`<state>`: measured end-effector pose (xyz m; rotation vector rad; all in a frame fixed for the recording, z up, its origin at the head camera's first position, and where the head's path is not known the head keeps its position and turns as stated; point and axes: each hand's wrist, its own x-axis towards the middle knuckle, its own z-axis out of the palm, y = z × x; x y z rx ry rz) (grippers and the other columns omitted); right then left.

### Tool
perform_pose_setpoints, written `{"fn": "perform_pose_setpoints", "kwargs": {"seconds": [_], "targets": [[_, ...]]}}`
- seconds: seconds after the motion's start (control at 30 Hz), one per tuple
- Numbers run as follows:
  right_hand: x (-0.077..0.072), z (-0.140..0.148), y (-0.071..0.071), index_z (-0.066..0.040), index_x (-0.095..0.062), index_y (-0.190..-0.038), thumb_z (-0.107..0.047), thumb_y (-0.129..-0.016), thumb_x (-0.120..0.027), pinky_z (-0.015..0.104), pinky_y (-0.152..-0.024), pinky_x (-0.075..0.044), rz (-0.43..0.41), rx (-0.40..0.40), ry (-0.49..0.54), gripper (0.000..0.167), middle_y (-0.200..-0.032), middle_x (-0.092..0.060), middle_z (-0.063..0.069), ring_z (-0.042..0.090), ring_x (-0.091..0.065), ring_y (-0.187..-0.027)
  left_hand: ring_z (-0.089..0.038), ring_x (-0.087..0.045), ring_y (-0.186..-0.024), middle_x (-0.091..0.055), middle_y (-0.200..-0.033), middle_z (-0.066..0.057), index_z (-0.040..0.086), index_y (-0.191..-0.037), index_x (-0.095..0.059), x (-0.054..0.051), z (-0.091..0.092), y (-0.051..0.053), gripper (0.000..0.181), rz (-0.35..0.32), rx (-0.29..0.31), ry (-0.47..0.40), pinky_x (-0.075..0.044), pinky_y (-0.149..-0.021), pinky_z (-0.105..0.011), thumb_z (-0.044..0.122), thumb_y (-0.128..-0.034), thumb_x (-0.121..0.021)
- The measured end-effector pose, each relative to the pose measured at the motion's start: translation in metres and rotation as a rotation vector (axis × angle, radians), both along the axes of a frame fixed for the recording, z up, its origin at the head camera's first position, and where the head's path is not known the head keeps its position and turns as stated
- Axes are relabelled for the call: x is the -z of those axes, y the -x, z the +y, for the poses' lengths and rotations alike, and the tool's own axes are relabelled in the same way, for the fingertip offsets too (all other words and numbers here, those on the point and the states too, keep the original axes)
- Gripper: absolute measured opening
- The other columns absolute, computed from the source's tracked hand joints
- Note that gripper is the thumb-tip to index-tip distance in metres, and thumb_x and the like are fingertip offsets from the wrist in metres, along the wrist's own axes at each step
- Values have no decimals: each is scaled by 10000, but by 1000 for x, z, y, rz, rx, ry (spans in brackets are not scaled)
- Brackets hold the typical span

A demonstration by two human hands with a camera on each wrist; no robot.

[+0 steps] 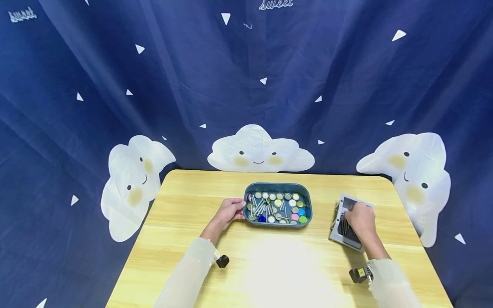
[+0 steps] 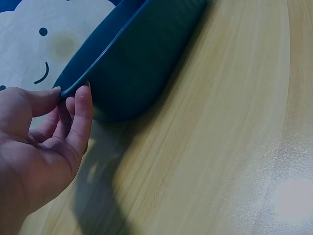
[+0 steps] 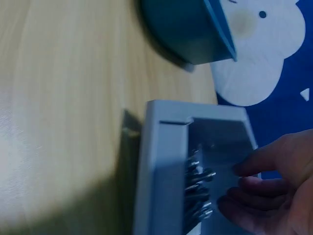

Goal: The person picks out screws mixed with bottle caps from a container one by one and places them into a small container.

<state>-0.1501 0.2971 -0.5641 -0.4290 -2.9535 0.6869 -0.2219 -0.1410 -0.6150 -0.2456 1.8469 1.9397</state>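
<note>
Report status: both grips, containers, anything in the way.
Left grip pinches teal tray by its rim. Right grip at grey box, near dark metal pieces, nothing visibly held. Tray holds round discs and silver rods. No obstruction visible.

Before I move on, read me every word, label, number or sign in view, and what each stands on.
"sweet": on the blue curtain, upper left of the head view.
"sweet": same curtain, top centre.
Yellow label on the right wrist's black device: too small to read.
Tub and grey box: no readable text.
Round pieces: too small to tell.
</note>
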Motion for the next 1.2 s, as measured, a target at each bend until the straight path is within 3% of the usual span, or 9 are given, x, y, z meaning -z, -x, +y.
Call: {"fn": "perform_pose_setpoints", "kwargs": {"seconds": [0.1, 0.17, 0.23, 0.33, 0.57, 0.87, 1.0, 1.2], "targets": [[-6, -4, 4, -60, -567, -586, -43, -808, -586, 508, -600, -473, 122, 37, 6, 224, -572, -559, 102, 358, -547, -613, -128, -637, -706, -653, -947, -125, -82, -1339, -597, 1, 0, 1, 360, 7, -6, -1, -637, -605, -222, 106, -1032, -620], [-12, -8, 6, 22, -694, -743, -47, -836, -585, 585, -684, -532, 181, 53, 22, 159, -704, -690, 197, 449, -648, -707, -127, -637, -705, -656, -947, -126, -83, -1341, -597, 0, 1, 1, 361, 6, -8, -1, -637, -604, -222, 102, -1032, -620], [-19, -14, 9, 72, -746, -910, -53, -862, -586, 635, -754, -556, 221, 55, 36, 208, -858, -751, 251, 499, -697, -819, -127, -634, -703, -653, -943, -125, -84, -1342, -596, 0, 1, 0, 362, 4, -7, -1, -636, -602, -222, 97, -1030, -620], [-28, -24, 12, 81, -750, -1004, -66, -895, -576, 629, -799, -575, 236, 36, 65, 253, -928, -766, 255, 487, -718, -876, -123, -625, -700, -643, -933, -120, -83, -1337, -599, 0, 1, 0, 358, 5, -3, -3, -634, -602, -223, 95, -1028, -622], [-42, -48, 22, 49, -758, -988, -92, -897, -617, 524, -733, -612, 212, -39, 124, 219, -874, -776, 199, 371, -736, -789, -135, -633, -716, -650, -957, -135, -82, -1353, -588, 1, 2, 1, 377, -8, 1, -3, -641, -621, -231, 108, -1029, -625], [-52, -79, 38, 38, -764, -1045, -99, -929, -686, 521, -808, -630, 182, -269, 172, 196, -923, -786, 181, 339, -751, -847, -128, -637, -705, -652, -915, -90, -73, -1342, -602, 1, 2, 2, 367, -1, -3, -4, -639, -619, -231, 109, -1024, -632], [-48, -92, 45, 26, -770, -1012, -81, -918, -713, 482, -761, -649, 189, -376, 162, 153, -903, -790, 164, 305, -759, -818, -124, -627, -683, -640, -883, -81, -90, -1332, -601, 0, 2, 0, 362, -2, -1, -10, -633, -609, -230, 100, -1026, -629], [-39, -112, 52, 22, -769, -986, -33, -907, -725, 389, -713, -660, 134, -565, 104, 106, -894, -783, 142, 238, -748, -787, -128, -628, -670, -640, -876, -83, -109, -1325, -588, 0, 1, 0, 364, 0, 2, -21, -636, -600, -231, 98, -1027, -623]]}}
